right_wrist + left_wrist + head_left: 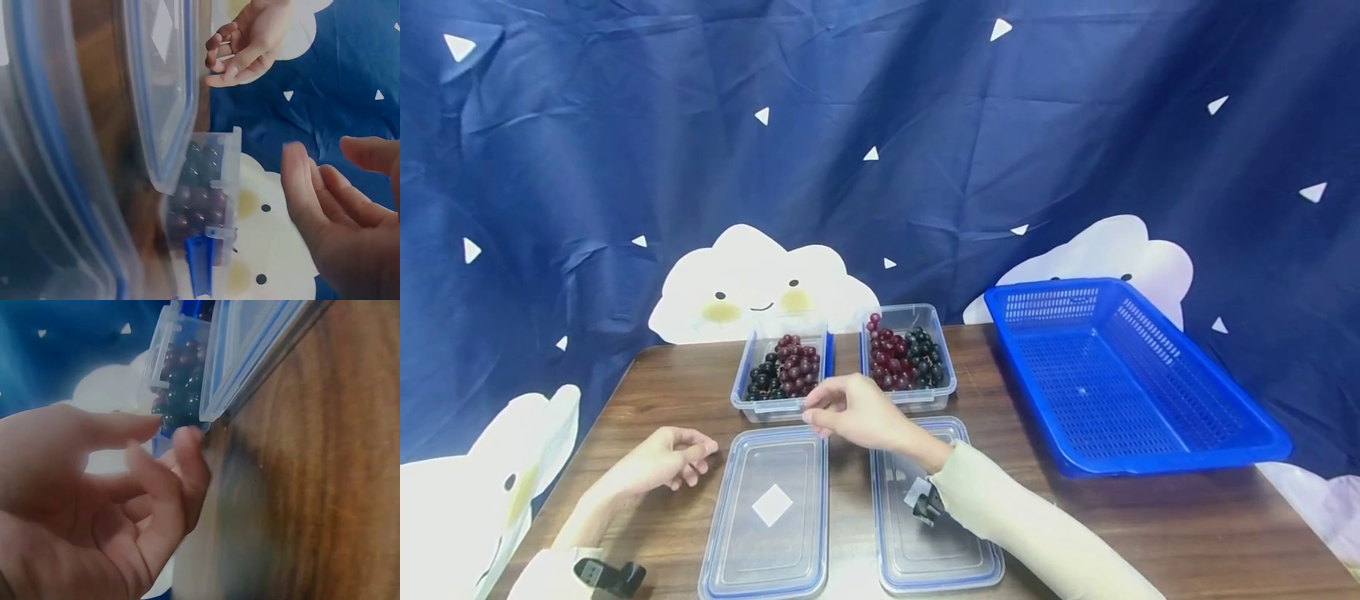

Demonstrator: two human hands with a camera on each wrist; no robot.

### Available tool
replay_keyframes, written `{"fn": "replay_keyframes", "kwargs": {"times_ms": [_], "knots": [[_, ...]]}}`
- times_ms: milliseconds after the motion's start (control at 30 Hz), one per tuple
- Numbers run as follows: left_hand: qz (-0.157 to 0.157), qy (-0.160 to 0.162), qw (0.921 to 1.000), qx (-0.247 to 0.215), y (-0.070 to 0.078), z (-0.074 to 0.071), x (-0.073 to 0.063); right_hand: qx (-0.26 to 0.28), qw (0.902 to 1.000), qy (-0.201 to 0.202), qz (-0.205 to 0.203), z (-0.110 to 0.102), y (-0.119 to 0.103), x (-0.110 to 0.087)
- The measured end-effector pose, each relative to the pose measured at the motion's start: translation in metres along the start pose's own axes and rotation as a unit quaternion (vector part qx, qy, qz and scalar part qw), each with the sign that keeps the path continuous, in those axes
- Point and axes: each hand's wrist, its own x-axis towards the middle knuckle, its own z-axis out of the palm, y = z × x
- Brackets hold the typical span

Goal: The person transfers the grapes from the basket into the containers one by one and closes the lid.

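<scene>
My right hand (859, 412), fingers loosely bent and thumb apart, hovers by the front right corner of the left clear plastic container (778, 408); nothing is between its fingers. In that container lie dark red grapes (798, 367) and black grapes (763, 379). To its right, another clear container (925, 401) holds red grapes (890, 358) and black grapes (927, 354). Left of the front left lid (782, 467), my left hand (664, 460) is held with fingers loosely curled and holding nothing. Below my right forearm lies a second lid (943, 554), partly hidden by the sleeve.
A large blue plastic basket (1157, 465) stands at the right of the wooden table (1037, 533). Blue cloth (925, 167) with clouds and white triangles hangs behind. A blue latch flap (200, 265) sticks out from the left container's side.
</scene>
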Motion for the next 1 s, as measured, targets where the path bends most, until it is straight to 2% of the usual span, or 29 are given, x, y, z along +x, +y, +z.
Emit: {"fn": "replay_keyframes", "kwargs": {"times_ms": [133, 433, 600, 700, 767, 900, 1000], "knots": [[0.005, -0.014, 0.9998, 0.011, -0.002, 0.009, -0.01, 0.039, 0.9984, -0.027, 0.032, 0.007, 0.009, -0.014], [0.018, -0.055, 0.9982, -0.016, -0.008, 0.024, -0.018, -0.017, 0.9953, -0.052, 0.079, 0.023, 0.026, -0.033], [0.024, -0.053, 0.9983, -0.006, -0.007, 0.027, -0.019, -0.031, 0.9921, -0.038, 0.115, 0.027, 0.028, -0.04], [0.017, -0.048, 0.9986, -0.013, -0.007, 0.029, -0.021, -0.01, 0.9894, -0.028, 0.142, 0.028, 0.029, -0.042], [0.009, -0.05, 0.9982, -0.032, -0.007, 0.031, -0.023, 0.022, 0.9857, -0.034, 0.163, 0.031, 0.03, -0.042], [0.007, -0.066, 0.9951, -0.074, -0.011, 0.032, -0.026, 0.078, 0.9759, -0.051, 0.197, 0.038, 0.034, -0.042], [0.016, -0.076, 0.993, -0.089, -0.014, 0.033, -0.026, 0.086, 0.9733, -0.047, 0.208, 0.042, 0.035, -0.042]]}}
